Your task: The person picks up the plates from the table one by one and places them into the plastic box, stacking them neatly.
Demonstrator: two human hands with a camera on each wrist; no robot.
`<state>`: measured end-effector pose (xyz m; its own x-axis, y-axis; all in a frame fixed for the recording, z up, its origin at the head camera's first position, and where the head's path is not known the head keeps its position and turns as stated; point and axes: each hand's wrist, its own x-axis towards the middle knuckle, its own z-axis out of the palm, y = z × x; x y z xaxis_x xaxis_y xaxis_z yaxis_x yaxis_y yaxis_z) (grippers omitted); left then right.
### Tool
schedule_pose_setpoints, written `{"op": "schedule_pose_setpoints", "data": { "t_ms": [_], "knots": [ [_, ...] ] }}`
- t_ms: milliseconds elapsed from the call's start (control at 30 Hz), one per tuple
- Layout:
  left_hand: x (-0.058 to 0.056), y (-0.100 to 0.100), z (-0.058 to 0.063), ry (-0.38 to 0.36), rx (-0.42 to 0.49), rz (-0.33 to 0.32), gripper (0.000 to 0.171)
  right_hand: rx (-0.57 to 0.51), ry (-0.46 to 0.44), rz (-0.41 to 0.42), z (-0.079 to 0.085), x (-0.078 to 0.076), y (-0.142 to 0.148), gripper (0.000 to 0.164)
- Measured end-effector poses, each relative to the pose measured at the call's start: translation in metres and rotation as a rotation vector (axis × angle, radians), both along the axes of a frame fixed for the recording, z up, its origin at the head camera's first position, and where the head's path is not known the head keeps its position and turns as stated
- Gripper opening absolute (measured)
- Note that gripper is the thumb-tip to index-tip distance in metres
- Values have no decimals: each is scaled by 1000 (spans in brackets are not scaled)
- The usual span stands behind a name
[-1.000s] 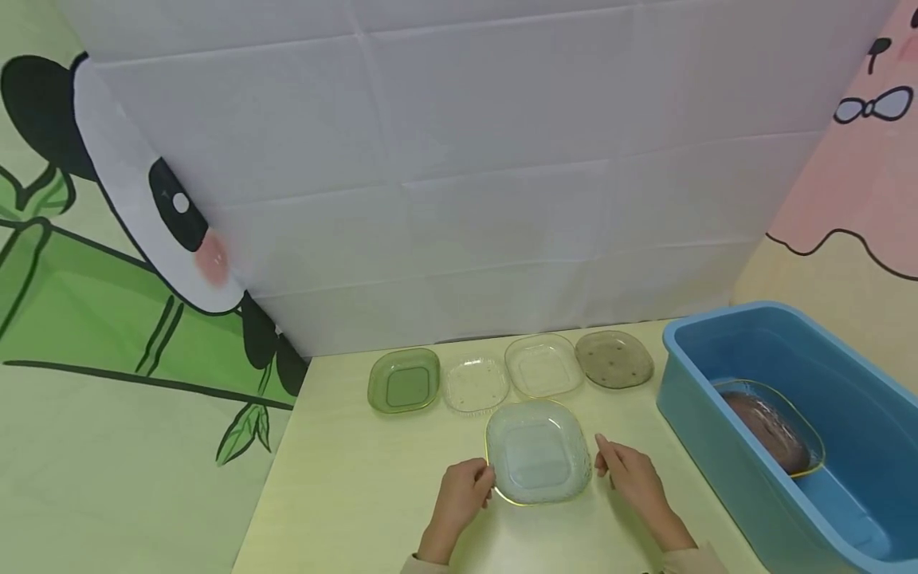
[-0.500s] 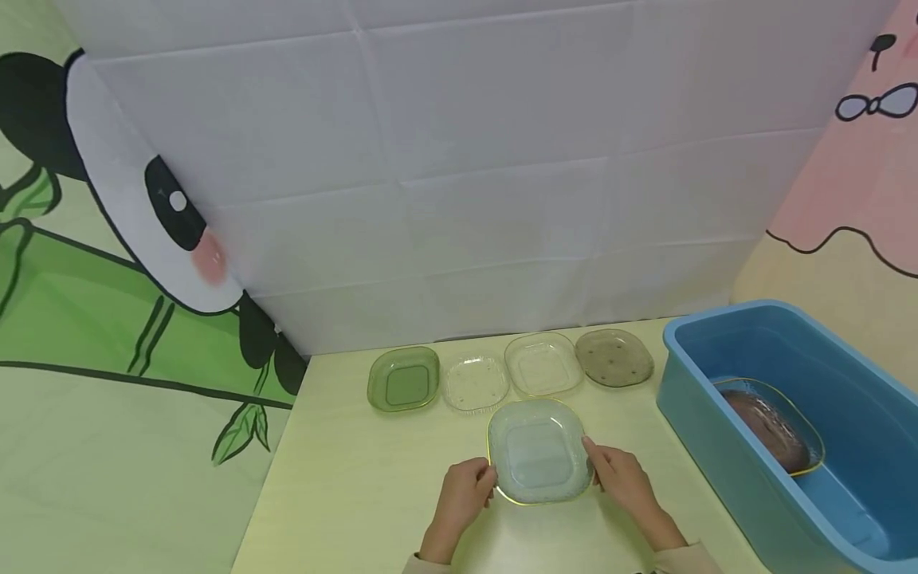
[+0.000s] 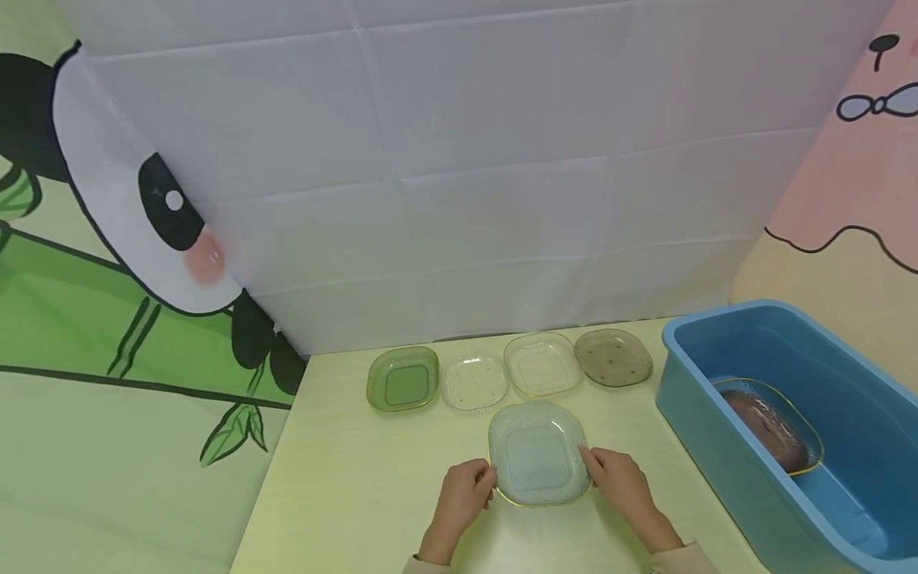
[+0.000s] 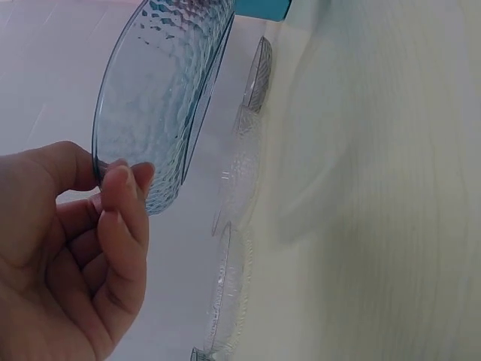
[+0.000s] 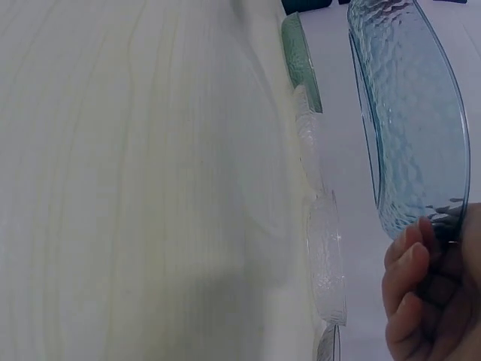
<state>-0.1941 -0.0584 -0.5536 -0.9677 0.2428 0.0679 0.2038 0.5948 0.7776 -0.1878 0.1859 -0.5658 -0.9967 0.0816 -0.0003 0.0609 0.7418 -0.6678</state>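
A clear bluish square plate [image 3: 539, 454] with rounded corners and a gold-tinted rim is held up above the table. My left hand [image 3: 463, 496] pinches its left edge between thumb and curled fingers, plain in the left wrist view, where the plate [image 4: 161, 98] has a rippled surface. On the opposite edge my right hand [image 3: 622, 488] grips the rim, thumb on top. Both wrist views show a gap between the plate [image 5: 413, 113] and the tabletop. Part of the right hand [image 5: 428, 293] is cut off by the frame edge there.
Along the back of the table [image 3: 344, 486] stand a green dish [image 3: 403, 379], a clear scalloped dish [image 3: 475, 384], a clear square dish [image 3: 543, 364] and a grey-brown plate [image 3: 613, 358]. At right, a blue tub [image 3: 760, 446] contains a dark brownish dish [image 3: 767, 430] and a gold-rimmed clear one.
My right hand has come in from the right and taken hold of the plate's right edge. The left hand keeps its grip; the plate has barely moved.
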Motion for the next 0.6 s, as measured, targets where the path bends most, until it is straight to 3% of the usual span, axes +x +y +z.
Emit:
{"op": "schedule_pose_setpoints", "data": {
  "t_ms": [300,600],
  "knots": [
    [2,-2,1,-23,32,-18,35,90,13,12,0,1,1,43],
    [2,-3,-1,-17,50,-27,41,140,34,18,12,1,3,42]
  ]
}}
